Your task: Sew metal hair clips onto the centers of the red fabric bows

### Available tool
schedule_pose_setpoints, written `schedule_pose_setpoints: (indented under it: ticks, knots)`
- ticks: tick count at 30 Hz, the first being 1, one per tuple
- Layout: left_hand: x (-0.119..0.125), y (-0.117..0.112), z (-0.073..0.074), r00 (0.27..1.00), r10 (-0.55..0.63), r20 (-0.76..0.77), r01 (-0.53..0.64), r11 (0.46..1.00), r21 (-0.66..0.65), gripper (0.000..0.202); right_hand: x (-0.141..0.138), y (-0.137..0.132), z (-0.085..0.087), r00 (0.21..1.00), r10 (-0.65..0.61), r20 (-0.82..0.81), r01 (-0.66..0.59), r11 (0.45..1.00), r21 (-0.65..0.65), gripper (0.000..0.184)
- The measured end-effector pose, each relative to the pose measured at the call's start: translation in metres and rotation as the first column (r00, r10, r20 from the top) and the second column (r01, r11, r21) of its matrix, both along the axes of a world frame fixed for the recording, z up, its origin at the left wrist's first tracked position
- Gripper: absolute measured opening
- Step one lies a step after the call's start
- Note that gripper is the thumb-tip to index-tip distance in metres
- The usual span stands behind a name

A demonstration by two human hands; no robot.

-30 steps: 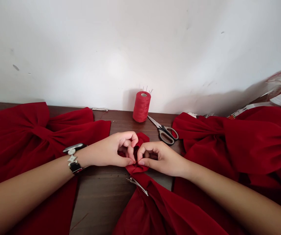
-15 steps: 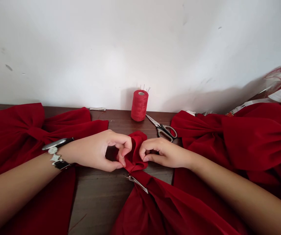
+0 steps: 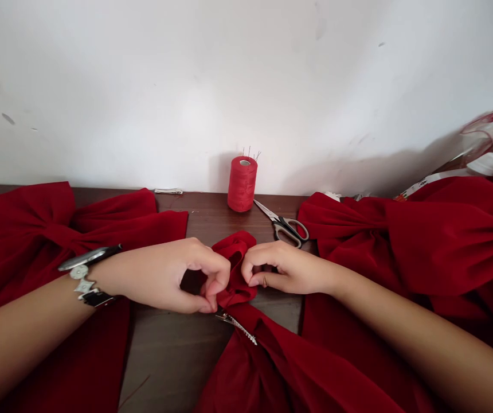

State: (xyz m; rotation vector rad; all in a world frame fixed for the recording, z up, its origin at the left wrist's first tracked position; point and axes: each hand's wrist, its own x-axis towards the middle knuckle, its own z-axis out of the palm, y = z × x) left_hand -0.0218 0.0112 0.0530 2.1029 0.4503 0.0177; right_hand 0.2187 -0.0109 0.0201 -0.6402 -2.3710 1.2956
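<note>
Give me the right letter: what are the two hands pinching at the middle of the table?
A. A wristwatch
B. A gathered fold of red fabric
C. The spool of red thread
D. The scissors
B. The fingertips of the left hand and the right hand press on a gathered fold of red fabric, while the spool of red thread and the scissors sit beyond them, untouched.

Left hand [image 3: 160, 275] and right hand [image 3: 289, 269] pinch gathered red fabric [image 3: 238, 258].
</note>
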Motion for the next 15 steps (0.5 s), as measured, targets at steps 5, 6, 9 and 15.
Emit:
schedule_pose_setpoints:
  ticks: [5,6,9,15]
  knots:
    - [0.004,-0.002,-0.008,0.942,0.318,0.104,-0.251,0.877,-0.409,0.029,-0.008,-0.01,-0.002,0.954,-0.236,-0.184,0.152,0.911,-0.383,0.009]
    - [0.006,-0.003,-0.011,0.925,0.369,0.094,-0.281,0.828,-0.485,0.031,-0.01,-0.012,-0.002,0.946,-0.252,-0.202,0.145,0.89,-0.431,0.01]
    - [0.011,-0.007,-0.016,0.863,0.505,0.031,-0.376,0.68,-0.629,0.033,-0.016,-0.018,-0.003,0.941,-0.266,-0.211,0.127,0.852,-0.508,0.013]
    - [0.015,-0.01,-0.016,0.811,0.584,-0.007,-0.441,0.605,-0.663,0.034,-0.021,-0.02,-0.007,0.918,-0.327,-0.225,0.124,0.776,-0.619,0.029]
